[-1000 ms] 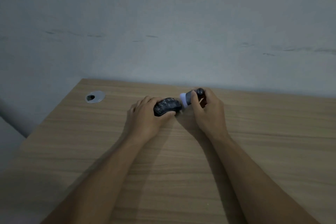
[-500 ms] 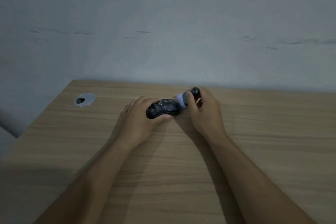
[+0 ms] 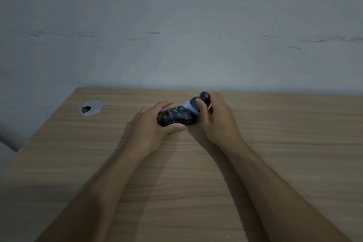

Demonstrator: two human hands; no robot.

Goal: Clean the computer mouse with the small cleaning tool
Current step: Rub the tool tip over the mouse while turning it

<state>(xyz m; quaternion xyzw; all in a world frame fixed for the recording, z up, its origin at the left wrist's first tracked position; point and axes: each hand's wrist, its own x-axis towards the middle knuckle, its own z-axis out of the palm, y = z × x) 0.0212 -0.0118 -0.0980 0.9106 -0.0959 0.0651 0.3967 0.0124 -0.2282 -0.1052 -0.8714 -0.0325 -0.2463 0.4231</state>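
A dark computer mouse [image 3: 177, 117] lies on the wooden desk [image 3: 196, 173] near its far edge. My left hand [image 3: 151, 125] grips the mouse from the left, thumb along its near side and fingers over the far side. My right hand [image 3: 216, 122] holds the small cleaning tool [image 3: 193, 104], a dark stubby handle with a pale round head. The pale head touches the mouse's right end on top. My right fingers hide most of the tool's handle.
A round silver cable grommet [image 3: 91, 108] sits in the desk at the far left. A grey wall [image 3: 176, 25] rises right behind the desk's far edge. The desk's left edge runs diagonally at the lower left.
The tool's pale head has moved from just off the mouse's right end onto its top. Both hands stay in place on the desk; the view has shifted slightly.
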